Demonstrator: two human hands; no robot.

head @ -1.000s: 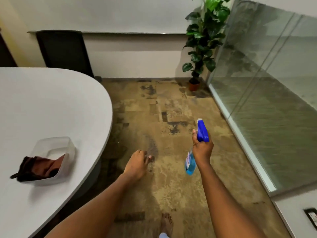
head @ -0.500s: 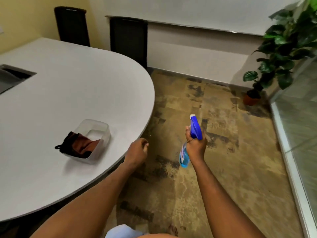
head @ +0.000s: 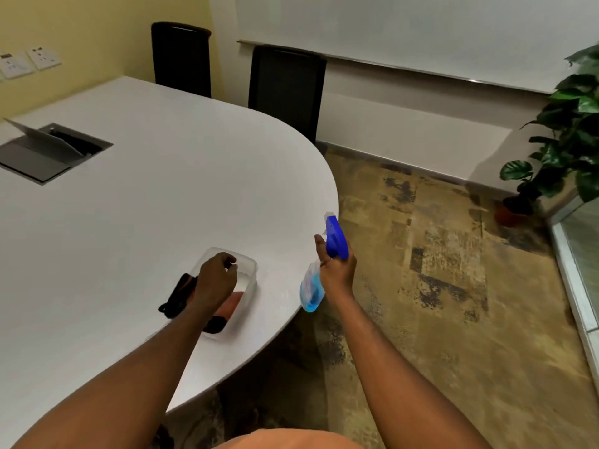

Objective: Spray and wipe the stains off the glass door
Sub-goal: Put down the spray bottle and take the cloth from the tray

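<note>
Bottle [head: 312, 286] in my right hand [head: 337, 273], just off the table [head: 129, 222] edge; left hand [head: 215, 281] over the tub [head: 248, 280].

I see the bottle's long axis tilted, blue nozzle up and pointing away toward the far wall, body slanting down-left, right fingers wrapped round its neck. My left hand hovers with fingers curled and loosely parted above the cloth [head: 181, 296] in the tub, gripping nothing. The tub sits near the table's rounded rim. Open carpet [head: 437, 286] runs right to the glass door [head: 583, 254] frame; plant [head: 564, 140] in the corner.
</note>
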